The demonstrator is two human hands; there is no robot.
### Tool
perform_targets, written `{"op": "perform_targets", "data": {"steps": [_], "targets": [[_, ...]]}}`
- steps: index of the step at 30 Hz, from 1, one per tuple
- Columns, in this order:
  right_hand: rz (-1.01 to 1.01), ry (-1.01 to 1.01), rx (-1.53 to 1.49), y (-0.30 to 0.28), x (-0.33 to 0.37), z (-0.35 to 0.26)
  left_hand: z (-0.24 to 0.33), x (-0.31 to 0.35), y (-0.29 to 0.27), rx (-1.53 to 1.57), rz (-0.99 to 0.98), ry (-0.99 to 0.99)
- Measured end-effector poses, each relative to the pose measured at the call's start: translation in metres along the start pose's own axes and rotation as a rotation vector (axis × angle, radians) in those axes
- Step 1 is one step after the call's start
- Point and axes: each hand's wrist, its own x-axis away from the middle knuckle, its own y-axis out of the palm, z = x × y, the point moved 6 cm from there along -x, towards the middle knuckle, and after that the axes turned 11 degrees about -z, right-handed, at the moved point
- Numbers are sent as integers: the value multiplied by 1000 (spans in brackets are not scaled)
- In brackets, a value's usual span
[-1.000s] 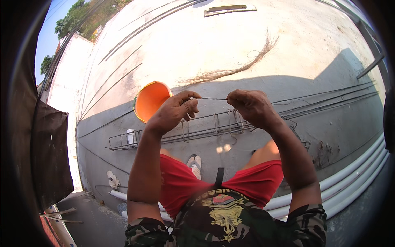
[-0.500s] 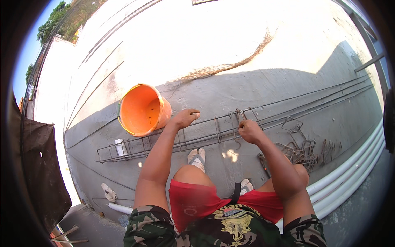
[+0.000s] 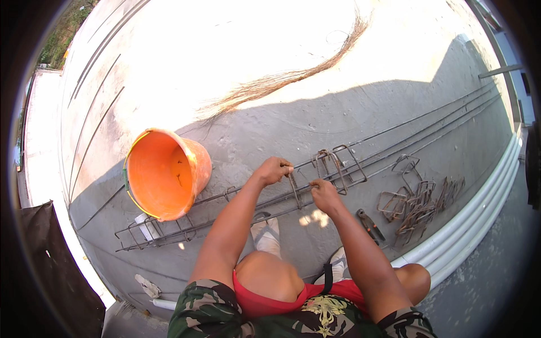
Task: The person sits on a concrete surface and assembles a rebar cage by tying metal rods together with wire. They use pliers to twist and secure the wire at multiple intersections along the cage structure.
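Left hand (image 3: pixel 274 170) at top of stirrup (image 3: pixel 296 197), grip can't tell; right hand (image 3: pixel 325 196) clenched just right, contents too small to tell. Rebar cage (image 3: pixel 282 196) on floor (image 3: pixel 236 152), below hands. Probably tying stirrup; next calls for steadying it against bars.

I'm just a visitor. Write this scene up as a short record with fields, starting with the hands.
Left hand: at a hoop of the steel cage
Right hand: nearby, fingers bent; anything held is too small to tell
Bucket: orange, left of the hands
Cutters: orange-handled, on the floor
Bent rods: piled right of the cutters
Wires: thin bundle, mostly in sunlight
Pipes: white, lower right
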Motion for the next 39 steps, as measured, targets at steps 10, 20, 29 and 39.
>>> {"op": "perform_targets", "data": {"steps": [10, 20, 29, 39], "targets": [[-102, 188, -862, 42, -37, -10, 3, 8, 0, 109, 52, -15], [58, 81, -515, 54, -74, 7, -2, -1, -4, 201, 73, 47], [107, -66, -427, 43, -52, -26, -14, 1, -10, 271, 272, 56], [151, -74, -317, 51, -57, -21, -15, 8, -7, 426, 260, 40]]}}
